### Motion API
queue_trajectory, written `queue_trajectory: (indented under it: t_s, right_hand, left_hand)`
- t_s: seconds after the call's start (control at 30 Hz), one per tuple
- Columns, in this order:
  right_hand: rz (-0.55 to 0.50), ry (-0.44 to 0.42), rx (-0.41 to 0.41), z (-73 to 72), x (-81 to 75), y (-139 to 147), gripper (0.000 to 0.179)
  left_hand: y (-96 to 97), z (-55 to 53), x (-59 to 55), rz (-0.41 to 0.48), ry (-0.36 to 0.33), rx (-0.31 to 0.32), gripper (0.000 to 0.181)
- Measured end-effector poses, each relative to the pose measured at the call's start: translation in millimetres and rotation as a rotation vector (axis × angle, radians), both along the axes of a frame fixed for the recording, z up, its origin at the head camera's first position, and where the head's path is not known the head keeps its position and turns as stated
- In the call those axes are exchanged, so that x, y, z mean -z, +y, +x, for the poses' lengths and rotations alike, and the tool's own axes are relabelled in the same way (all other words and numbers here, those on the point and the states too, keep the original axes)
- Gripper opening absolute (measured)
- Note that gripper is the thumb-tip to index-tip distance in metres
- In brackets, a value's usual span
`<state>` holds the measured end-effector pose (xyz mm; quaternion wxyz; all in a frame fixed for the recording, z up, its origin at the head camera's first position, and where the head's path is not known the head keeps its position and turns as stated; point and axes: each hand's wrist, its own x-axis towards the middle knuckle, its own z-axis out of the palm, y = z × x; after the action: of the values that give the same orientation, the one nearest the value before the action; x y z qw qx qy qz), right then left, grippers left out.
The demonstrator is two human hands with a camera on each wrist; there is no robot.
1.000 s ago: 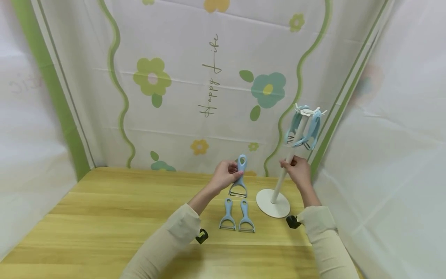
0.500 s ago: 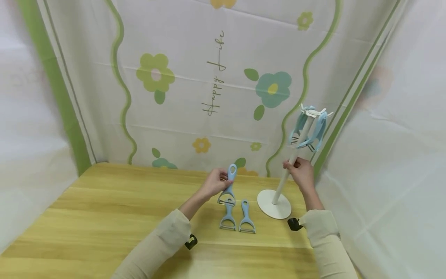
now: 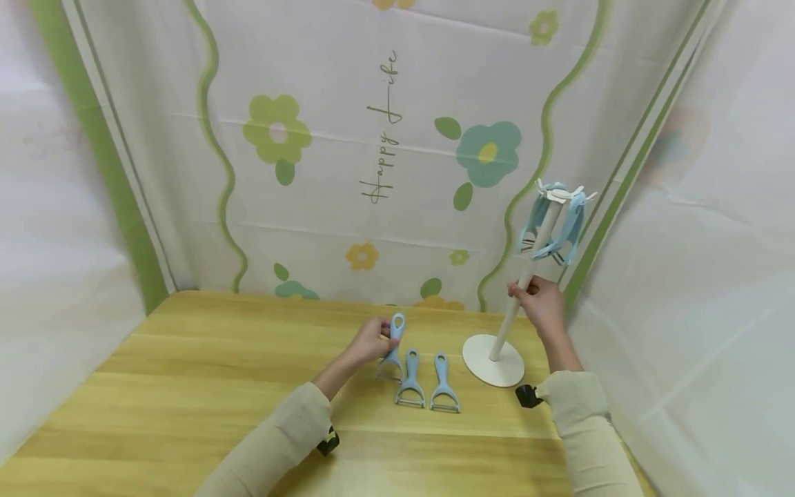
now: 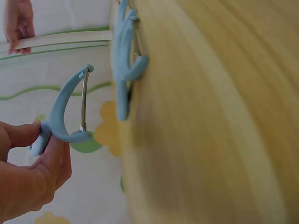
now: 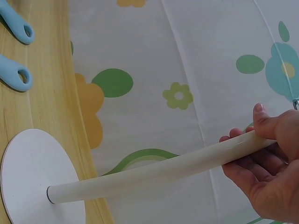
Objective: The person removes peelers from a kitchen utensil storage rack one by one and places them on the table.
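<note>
My left hand (image 3: 370, 341) pinches a light blue Y-shaped peeler (image 4: 58, 109) by its handle, just above the table. In the left wrist view its blade end is apart from the wood. To its right, two matching peelers lie side by side, one nearer (image 3: 411, 379) and one farther right (image 3: 444, 385). My right hand (image 3: 542, 304) grips the pole of a white stand (image 5: 140, 179) partway up. Several blue peelers (image 3: 574, 224) hang from the hooks at the stand's top; they overlap, partly hiding each other. The stand's round base (image 3: 481, 366) rests on the table.
The wooden table (image 3: 205, 386) reaches back to a flowered cloth (image 3: 335, 193) hanging behind it. Another white cloth (image 3: 702, 310) hangs close to the stand on the right.
My left hand has moved left and down toward the table with its peeler, ending left of the two lying ones. My right hand keeps holding the stand's pole.
</note>
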<state>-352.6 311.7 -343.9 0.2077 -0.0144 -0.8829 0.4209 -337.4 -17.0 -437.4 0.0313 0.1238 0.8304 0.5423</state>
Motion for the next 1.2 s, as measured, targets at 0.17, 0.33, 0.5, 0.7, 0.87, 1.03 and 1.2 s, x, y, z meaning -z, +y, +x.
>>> queue_trajectory:
  t_s: [0.17, 0.33, 0.5, 0.7, 0.87, 1.03, 1.2]
  right_hand:
    - [-0.008, 0.003, -0.002, -2.6, 1.7, 0, 0.029]
    - [-0.003, 0.008, -0.006, -5.5, 2.2, 1, 0.03]
    - [-0.013, -0.002, -0.008, -6.0, 1.8, 1, 0.031]
    - [-0.018, -0.005, -0.002, -5.0, 2.1, 1, 0.031]
    - [-0.028, 0.006, -0.004, -4.9, 0.1, 0, 0.032]
    - [-0.038, 0.004, -0.004, -4.5, -1.0, 0, 0.031]
    - [-0.059, -0.004, -0.019, -4.8, 2.0, 2, 0.032]
  left_hand:
    - [-3.9, -0.8, 12.7, -0.051, -0.034, -0.029, 0.028]
    - [-6.6, -1.7, 21.7, -0.105, -0.066, -0.041, 0.029]
    - [-7.3, 0.2, 29.6, -0.093, -0.126, -0.025, 0.021]
    - [-9.1, 3.7, 35.2, -0.154, -0.175, -0.008, 0.012]
    - [-10.3, 3.5, 36.4, -0.203, -0.176, -0.01, 0.032]
    - [-7.6, 4.3, 37.9, -0.233, -0.115, -0.017, 0.043]
    - [-5.0, 7.5, 39.3, -0.299, -0.061, -0.029, 0.047]
